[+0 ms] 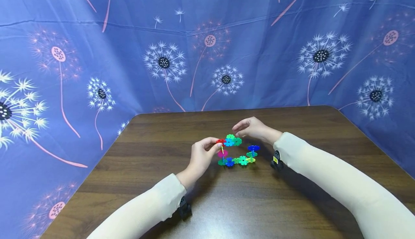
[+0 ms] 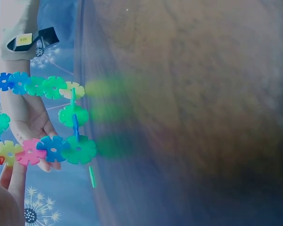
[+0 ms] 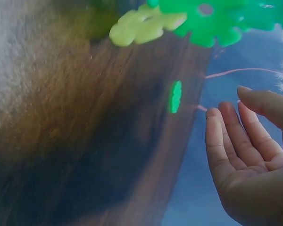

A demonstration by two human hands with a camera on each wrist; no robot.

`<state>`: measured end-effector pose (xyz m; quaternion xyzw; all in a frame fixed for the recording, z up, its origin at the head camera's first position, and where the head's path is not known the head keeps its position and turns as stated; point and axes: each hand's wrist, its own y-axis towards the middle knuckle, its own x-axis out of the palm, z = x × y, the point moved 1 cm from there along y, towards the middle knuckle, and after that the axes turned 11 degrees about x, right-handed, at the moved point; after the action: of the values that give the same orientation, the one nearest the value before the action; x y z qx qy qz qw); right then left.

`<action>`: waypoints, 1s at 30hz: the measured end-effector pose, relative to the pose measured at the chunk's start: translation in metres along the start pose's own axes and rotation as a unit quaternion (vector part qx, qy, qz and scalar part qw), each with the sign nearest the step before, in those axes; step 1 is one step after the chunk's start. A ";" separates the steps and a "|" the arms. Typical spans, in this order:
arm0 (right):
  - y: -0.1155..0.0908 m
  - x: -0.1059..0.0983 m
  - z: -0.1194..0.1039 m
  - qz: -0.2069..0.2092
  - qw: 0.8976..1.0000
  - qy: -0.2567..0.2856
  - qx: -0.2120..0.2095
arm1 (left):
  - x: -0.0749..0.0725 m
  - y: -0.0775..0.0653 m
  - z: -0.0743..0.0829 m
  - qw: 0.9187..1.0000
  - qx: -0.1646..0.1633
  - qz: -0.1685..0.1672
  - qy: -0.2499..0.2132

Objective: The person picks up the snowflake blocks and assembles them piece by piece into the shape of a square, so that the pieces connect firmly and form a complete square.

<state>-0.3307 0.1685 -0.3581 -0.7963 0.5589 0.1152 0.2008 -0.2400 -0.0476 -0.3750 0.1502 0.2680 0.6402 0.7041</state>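
A chain of colourful interlocking flower discs, its green disc [image 1: 242,160] along the near side, forms an open frame shape with a gap at the upper right. My left hand [image 1: 201,156] pinches the red disc [image 1: 221,141] at its upper left corner, between thumb and fingers. Beside the red one sit a light blue disc [image 1: 228,142] and a green one. My right hand [image 1: 254,128] is just beyond the gap, fingers loosely bent and holding nothing. In the right wrist view, its fingertips are apart from the yellow disc [image 3: 146,23]. A dark blue disc [image 1: 254,147] tops the right side.
A single loose green disc [image 3: 175,96] lies flat on the brown wooden table [image 1: 155,131], near the chain. Behind the table hangs a blue cloth [image 1: 259,51] with dandelion prints. A dark wrist camera [image 1: 184,208] sits at each cuff.
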 end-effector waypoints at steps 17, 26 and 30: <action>0.036 0.010 0.011 -0.001 0.996 -0.086 0.028 | -0.005 -0.001 -0.001 1.000 0.011 -0.004 -0.002; 0.046 0.020 0.015 0.019 0.991 -0.124 0.053 | -0.005 -0.002 -0.002 1.000 0.010 0.002 -0.011; 0.046 0.021 0.012 0.015 0.989 -0.136 0.056 | -0.007 -0.001 -0.003 1.000 0.010 0.002 -0.004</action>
<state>-0.3661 0.1423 -0.3858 -0.7523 0.5439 0.1938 0.3173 -0.2410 -0.0548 -0.3765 0.1598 0.2713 0.6384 0.7024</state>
